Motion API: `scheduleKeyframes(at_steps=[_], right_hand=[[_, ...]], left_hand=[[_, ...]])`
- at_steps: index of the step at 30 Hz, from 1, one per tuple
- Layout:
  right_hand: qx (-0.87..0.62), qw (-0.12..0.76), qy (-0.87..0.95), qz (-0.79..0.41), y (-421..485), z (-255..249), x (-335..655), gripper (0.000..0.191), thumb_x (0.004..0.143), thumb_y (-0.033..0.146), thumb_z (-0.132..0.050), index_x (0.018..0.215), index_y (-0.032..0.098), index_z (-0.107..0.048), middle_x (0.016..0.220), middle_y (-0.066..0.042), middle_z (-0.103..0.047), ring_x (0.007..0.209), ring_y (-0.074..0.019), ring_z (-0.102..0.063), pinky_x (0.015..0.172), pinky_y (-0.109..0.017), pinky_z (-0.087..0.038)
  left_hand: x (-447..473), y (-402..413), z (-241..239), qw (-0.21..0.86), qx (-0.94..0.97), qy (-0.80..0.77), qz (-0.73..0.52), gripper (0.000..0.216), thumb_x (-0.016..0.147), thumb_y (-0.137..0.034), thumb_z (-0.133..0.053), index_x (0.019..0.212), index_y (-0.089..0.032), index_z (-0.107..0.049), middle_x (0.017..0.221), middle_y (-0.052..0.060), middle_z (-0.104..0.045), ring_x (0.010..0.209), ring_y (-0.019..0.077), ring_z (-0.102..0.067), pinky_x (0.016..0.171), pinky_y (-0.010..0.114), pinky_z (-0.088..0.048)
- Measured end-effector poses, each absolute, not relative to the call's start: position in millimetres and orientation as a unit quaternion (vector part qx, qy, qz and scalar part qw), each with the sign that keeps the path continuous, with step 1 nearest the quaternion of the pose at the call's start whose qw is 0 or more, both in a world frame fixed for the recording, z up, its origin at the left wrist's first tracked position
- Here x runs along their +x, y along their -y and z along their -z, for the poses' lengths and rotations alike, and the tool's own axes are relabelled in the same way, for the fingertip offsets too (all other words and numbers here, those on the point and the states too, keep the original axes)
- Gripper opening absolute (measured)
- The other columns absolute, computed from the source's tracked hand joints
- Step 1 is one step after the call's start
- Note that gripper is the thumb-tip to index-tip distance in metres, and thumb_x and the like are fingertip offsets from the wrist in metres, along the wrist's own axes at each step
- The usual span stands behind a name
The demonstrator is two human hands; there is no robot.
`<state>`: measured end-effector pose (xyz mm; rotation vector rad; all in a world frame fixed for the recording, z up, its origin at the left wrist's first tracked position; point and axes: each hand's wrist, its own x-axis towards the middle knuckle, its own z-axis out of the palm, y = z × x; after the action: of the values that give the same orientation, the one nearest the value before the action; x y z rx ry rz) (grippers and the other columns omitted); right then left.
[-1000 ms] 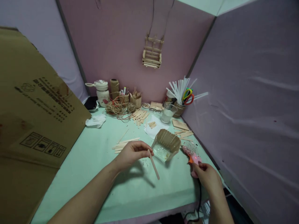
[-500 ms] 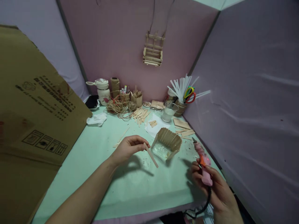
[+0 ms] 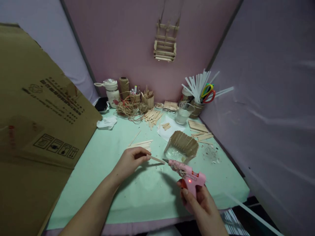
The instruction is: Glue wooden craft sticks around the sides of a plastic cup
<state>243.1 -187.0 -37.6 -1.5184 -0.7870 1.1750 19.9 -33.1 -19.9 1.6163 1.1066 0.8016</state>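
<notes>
Between the thumb and fingers of my left hand (image 3: 134, 160) is one end of a wooden craft stick (image 3: 157, 159), its free end pointing right. My right hand (image 3: 197, 203) is wrapped round the handle of a pink hot glue gun (image 3: 187, 173) with a lit red light. The gun's nozzle is at the stick's free end; whether they touch I cannot tell. Just behind sits a container (image 3: 184, 144) with brown ridged walls and a clear bottom. More craft sticks (image 3: 142, 144) lie beyond my left hand.
A large cardboard box (image 3: 49, 131) stands at the left. Along the back are a bottle (image 3: 112, 93), tangled twine (image 3: 131, 109), a plastic cup (image 3: 183, 114), glue sticks (image 3: 198, 85) and scissors (image 3: 210, 95). A small wooden swing (image 3: 165, 49) hangs at the wall. Sticks (image 3: 198, 126) lie right.
My right hand has brought the glue gun left and turned its nozzle toward the stick. The stick in my left hand is now closer to level. The view has shifted slightly.
</notes>
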Motion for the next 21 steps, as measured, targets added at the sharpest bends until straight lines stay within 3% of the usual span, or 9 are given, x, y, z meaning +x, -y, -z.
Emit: scheduleKeyframes(at_steps=[7,11,16,21], right_hand=[[-0.682,0.455,0.418,-0.391,181,46,223,0.054,0.084,0.066,-0.058,0.104,0.018,-0.071,0.091,-0.01,-0.074,0.079,-0.0229,-0.064,0.071,-0.031,-0.053],[-0.667,0.444,0.474,-0.366,176,45,214,0.055,0.086,0.066,-0.054,0.108,0.019,-0.071,0.087,-0.01,-0.073,0.081,-0.0253,-0.065,0.072,-0.033,-0.054],[-0.649,0.457,0.496,-0.353,169,40,207,0.061,0.086,0.071,-0.05,0.109,0.019,-0.072,0.082,-0.01,-0.073,0.083,-0.0269,-0.066,0.075,-0.034,-0.054],[-0.652,0.447,0.496,-0.359,168,39,206,0.065,0.087,0.07,-0.048,0.12,0.018,-0.068,0.093,-0.012,-0.075,0.086,-0.0273,-0.067,0.076,-0.035,-0.054]], left_hand=[[3,50,34,0.335,0.762,-0.466,-0.299,0.01,0.088,-0.026,-0.062,0.09,-0.021,-0.071,0.091,0.003,-0.073,0.085,0.0179,-0.065,0.08,0.029,-0.049],[2,50,38,0.304,0.784,-0.429,-0.33,0.009,0.089,-0.025,-0.063,0.091,-0.022,-0.071,0.102,0.006,-0.071,0.1,0.0204,-0.064,0.091,0.033,-0.049],[3,50,38,0.262,0.802,-0.417,-0.338,0.008,0.088,-0.024,-0.065,0.09,-0.021,-0.072,0.106,0.007,-0.067,0.104,0.0218,-0.061,0.093,0.037,-0.047],[3,50,37,0.238,0.817,-0.413,-0.326,0.008,0.089,-0.025,-0.064,0.088,-0.021,-0.071,0.107,0.008,-0.066,0.106,0.0224,-0.059,0.094,0.04,-0.046]])
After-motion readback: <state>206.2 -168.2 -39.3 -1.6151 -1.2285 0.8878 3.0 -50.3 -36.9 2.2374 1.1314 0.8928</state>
